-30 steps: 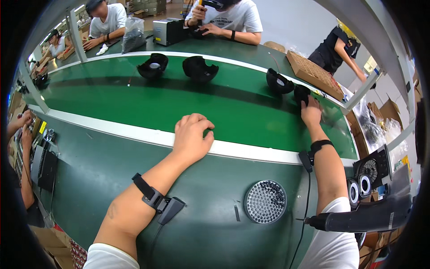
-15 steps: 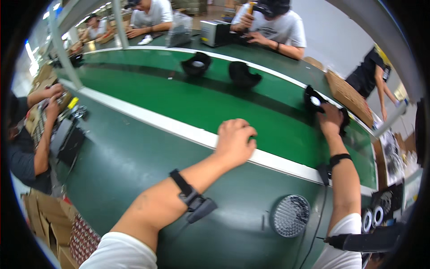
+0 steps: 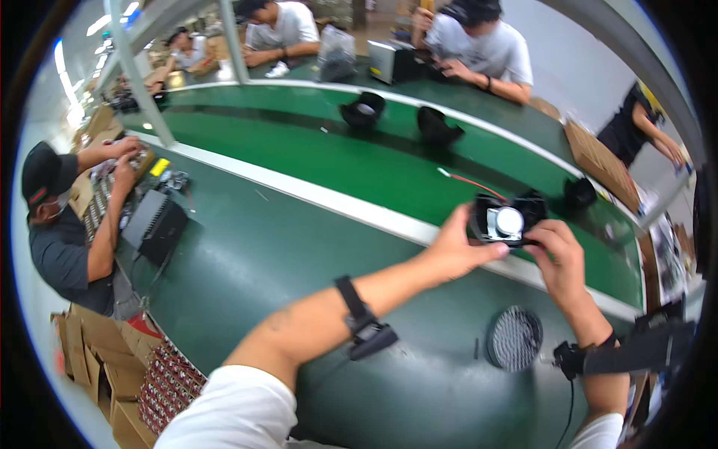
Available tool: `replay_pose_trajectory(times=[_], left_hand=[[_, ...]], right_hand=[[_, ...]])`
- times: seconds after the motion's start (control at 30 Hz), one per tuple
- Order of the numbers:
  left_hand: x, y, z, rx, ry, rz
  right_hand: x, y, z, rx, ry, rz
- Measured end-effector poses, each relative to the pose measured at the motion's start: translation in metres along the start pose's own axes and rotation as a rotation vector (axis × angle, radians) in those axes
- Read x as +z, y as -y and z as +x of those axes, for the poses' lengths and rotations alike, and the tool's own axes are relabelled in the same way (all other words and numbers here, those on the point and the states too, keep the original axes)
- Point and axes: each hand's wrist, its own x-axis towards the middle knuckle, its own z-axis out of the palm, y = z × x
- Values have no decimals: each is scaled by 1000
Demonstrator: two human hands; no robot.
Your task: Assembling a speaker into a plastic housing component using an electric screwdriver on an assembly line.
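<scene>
Between both hands, above the white edge of the conveyor, is a black housing (image 3: 482, 224) with a round silver-white part (image 3: 510, 221) inside. A red wire (image 3: 471, 182) with a white plug sticks out behind it. My left hand (image 3: 458, 251) grips its left side, thumb along the near edge. At its right side the fingers of my right hand (image 3: 559, 258) are pinched on the rim. Below my hands, a round dark grey piece with a ribbed, grid-like face (image 3: 516, 338) lies on the table.
On the green conveyor belt (image 3: 314, 168) stand several black curved housings (image 3: 440, 126). Beyond it, people work by a box-shaped device (image 3: 390, 61) and a cardboard tray (image 3: 602, 166). At left a person in a dark cap (image 3: 48, 176) handles parts near a black box (image 3: 155, 224).
My right hand has brought a black housing from the belt's far right toward me. My left hand has moved right and taken hold of it too.
</scene>
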Motion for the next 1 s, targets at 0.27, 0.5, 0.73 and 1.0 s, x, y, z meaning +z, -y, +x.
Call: replay_pose_trajectory(times=[0.27, 0.5, 0.73, 1.0], left_hand=[[-35, -79, -99, -465, 60, -48], [-51, -116, -150, -484, 126, 119], [-37, -131, -177, -431, 209, 155], [-51, -140, -136, -417, 350, 598]], right_hand=[[13, 83, -52, -190, 113, 288], [-22, 50, -122, 662, -288, 723], [-107, 95, -207, 763, -1249, 568], [-40, 237, -172, 303, -593, 206]])
